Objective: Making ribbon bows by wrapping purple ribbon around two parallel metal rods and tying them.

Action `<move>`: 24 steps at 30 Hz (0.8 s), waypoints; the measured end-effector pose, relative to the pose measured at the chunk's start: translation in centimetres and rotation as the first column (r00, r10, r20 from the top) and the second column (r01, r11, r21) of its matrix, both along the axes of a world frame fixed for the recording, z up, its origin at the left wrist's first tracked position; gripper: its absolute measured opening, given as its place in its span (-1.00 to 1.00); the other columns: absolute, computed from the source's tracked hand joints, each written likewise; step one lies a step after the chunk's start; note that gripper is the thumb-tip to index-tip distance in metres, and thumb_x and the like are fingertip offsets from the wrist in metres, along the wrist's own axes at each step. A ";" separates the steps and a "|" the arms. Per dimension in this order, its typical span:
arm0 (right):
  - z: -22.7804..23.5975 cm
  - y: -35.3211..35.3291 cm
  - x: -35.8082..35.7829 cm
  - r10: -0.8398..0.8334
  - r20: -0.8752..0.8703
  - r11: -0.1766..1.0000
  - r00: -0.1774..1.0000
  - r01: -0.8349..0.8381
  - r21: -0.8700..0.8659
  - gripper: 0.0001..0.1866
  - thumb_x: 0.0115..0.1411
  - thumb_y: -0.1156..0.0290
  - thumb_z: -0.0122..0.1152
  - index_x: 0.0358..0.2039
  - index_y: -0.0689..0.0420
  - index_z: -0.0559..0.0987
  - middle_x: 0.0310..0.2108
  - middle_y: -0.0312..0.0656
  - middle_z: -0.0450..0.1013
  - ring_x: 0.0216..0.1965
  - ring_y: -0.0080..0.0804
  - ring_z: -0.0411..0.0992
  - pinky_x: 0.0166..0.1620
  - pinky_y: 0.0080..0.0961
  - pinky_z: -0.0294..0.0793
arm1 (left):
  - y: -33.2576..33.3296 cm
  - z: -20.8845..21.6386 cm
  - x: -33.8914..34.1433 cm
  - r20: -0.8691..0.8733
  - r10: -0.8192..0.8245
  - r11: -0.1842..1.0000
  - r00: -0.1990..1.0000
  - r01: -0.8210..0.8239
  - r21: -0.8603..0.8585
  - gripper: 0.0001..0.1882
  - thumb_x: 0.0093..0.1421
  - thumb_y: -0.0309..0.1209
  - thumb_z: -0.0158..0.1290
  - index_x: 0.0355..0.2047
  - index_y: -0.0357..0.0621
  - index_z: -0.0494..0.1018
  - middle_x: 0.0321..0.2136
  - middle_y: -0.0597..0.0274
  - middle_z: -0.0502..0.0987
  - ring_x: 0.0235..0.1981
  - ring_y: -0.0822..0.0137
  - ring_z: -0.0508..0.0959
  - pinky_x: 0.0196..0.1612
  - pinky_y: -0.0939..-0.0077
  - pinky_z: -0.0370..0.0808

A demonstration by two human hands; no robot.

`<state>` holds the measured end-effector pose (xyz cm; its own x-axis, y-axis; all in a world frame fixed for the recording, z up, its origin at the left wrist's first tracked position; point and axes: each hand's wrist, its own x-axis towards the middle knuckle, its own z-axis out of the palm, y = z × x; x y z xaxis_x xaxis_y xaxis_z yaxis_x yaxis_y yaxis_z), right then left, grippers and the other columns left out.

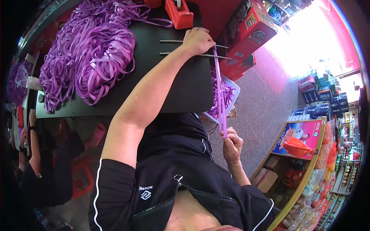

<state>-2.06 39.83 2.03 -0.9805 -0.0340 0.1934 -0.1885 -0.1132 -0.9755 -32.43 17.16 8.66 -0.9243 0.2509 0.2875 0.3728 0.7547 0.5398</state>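
Observation:
A narrow purple ribbon (220, 92) is drawn taut from the table's right edge towards my body, in what looks like two strands. My left hand (198, 40) rests over two thin metal rods, its fingertips closed on the ribbon's far end. The rods (169, 53) lie side by side across the black tabletop (181, 88) and stick out past its edge. Lower down, my right hand (232, 146) pinches the near end of the ribbon beside my lap. A large heap of purple ribbon (96, 50) covers the table's left part.
Below the table edge stands a white bin (234, 94) of cut purple pieces. A red tape dispenser (179, 14) sits at the back, red cartons (246, 34) to its right. A display case (296, 154) is at right. At left, another person's hand (23, 138) shows beside purple ribbon.

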 end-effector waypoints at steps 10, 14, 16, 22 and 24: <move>7.4 -0.3 -4.4 0.088 -0.516 0.974 0.852 0.034 0.223 -0.72 0.01 0.16 0.33 -0.52 0.12 0.60 -0.47 -0.20 0.51 -0.41 -0.37 0.28 -0.28 -0.42 0.22 | -0.1 -0.1 -0.1 -0.005 -0.016 1.000 1.000 0.016 -0.014 -0.74 0.05 -0.13 0.01 -0.37 0.17 0.65 0.12 0.26 0.35 0.18 0.19 0.24 0.21 0.24 0.09; 10.0 -0.4 -6.8 0.180 -0.608 0.970 0.773 -0.037 0.240 -0.70 0.03 0.12 0.32 -0.56 0.10 0.58 -0.48 -0.22 0.51 -0.41 -0.38 0.26 -0.33 -0.40 0.17 | 0.1 0.1 0.0 0.007 -0.016 1.000 1.000 0.016 -0.024 -0.73 0.05 -0.13 0.00 -0.35 0.17 0.64 0.12 0.26 0.35 0.18 0.20 0.23 0.21 0.24 0.09; 10.7 -0.6 -8.0 0.184 -0.623 0.977 0.760 -0.073 0.200 -0.70 0.07 0.08 0.26 -0.50 0.06 0.58 -0.51 -0.25 0.44 -0.40 -0.38 0.18 -0.31 -0.38 0.11 | 0.0 0.3 -0.1 0.006 -0.017 0.999 1.000 0.017 -0.028 -0.73 0.05 -0.13 0.00 -0.35 0.17 0.64 0.13 0.27 0.35 0.19 0.20 0.23 0.21 0.23 0.09; 13.3 -0.6 -11.4 0.270 -0.615 0.959 0.741 -0.264 0.103 -0.59 0.18 -0.11 0.03 -0.27 -0.08 0.61 -0.36 -0.28 0.30 -0.33 -0.40 0.07 -0.26 -0.40 0.03 | -0.3 0.1 -0.1 0.009 -0.014 0.999 1.000 0.014 -0.030 -0.73 0.05 -0.12 0.01 -0.35 0.17 0.64 0.13 0.26 0.34 0.19 0.20 0.22 0.21 0.24 0.08; 14.7 -0.4 -13.2 0.312 -0.610 0.940 0.729 -0.330 0.086 -0.48 0.20 -0.20 -0.09 -0.18 -0.09 0.61 -0.23 -0.22 0.25 -0.24 -0.36 0.08 -0.13 -0.33 0.06 | -0.3 -0.1 -0.1 0.006 -0.008 1.000 1.000 0.008 -0.017 -0.73 0.05 -0.12 0.01 -0.35 0.17 0.64 0.13 0.25 0.34 0.19 0.20 0.22 0.21 0.24 0.08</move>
<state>-15.24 39.44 16.77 -0.5870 -0.3110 0.7474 -0.6855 -0.3003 -0.6633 -32.55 16.89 8.57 -0.9237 0.2636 0.2779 0.3762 0.7608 0.5288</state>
